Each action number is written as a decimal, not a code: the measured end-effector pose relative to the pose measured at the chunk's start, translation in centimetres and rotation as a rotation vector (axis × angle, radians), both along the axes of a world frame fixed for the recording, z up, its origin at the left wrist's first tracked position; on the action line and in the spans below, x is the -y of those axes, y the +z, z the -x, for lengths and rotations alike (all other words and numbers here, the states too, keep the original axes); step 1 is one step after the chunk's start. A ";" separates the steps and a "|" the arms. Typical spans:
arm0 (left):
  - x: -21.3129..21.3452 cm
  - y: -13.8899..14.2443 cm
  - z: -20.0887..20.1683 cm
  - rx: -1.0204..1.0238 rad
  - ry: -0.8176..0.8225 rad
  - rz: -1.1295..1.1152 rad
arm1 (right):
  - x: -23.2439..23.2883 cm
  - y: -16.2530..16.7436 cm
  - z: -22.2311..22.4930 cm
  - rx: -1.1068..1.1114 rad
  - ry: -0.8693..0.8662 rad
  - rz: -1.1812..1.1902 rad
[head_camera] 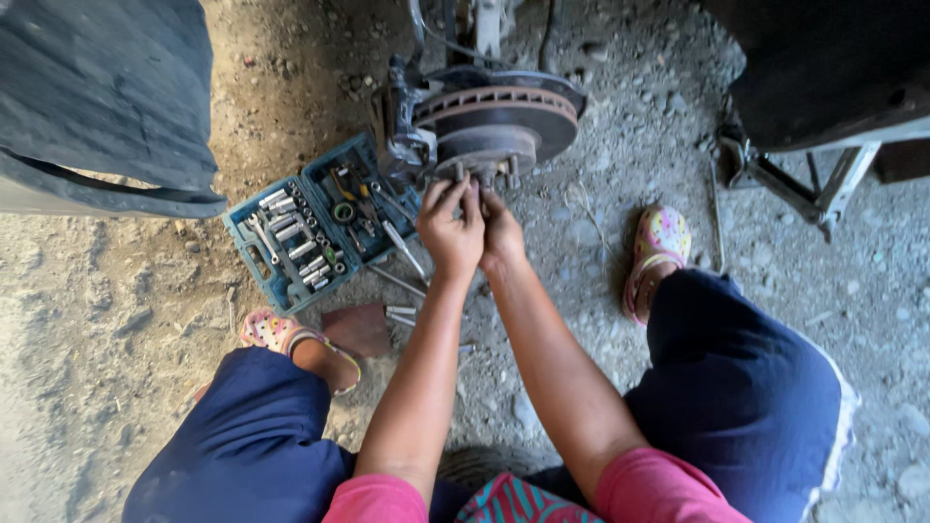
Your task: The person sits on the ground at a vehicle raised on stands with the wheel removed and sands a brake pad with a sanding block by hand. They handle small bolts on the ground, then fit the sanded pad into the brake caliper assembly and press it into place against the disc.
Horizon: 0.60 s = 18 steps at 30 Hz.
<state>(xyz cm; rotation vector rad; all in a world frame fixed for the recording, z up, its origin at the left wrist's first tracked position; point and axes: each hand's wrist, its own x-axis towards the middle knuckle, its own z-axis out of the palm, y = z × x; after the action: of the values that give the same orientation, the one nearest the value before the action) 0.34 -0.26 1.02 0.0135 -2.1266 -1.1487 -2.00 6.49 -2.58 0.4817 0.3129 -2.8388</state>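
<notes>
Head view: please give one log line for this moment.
left hand | right hand | both at rusty round metal brake disc hub | open blue plastic socket set case beside

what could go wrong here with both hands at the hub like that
1. Both hands, left and right, work close together at the studs under the brake disc; a slip could likely pinch or scrape fingers.
2. Loose tools lie on gravel beside the open socket case; small parts may get lost.

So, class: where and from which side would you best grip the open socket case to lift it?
Grip the case by its outer long edges, from above with both hands. It lies open and flat on the gravel with loose sockets in it, so it should stay level.
</notes>
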 end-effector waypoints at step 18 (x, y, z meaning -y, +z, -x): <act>0.0 -0.4 0.0 0.002 -0.014 -0.120 | -1.1 1.2 0.0 0.091 0.089 -0.019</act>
<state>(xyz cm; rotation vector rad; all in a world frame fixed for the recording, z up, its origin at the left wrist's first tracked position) 0.30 -0.24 0.62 0.0546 -2.0598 -1.2834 -2.01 7.64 -1.40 0.5835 0.3352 -2.7203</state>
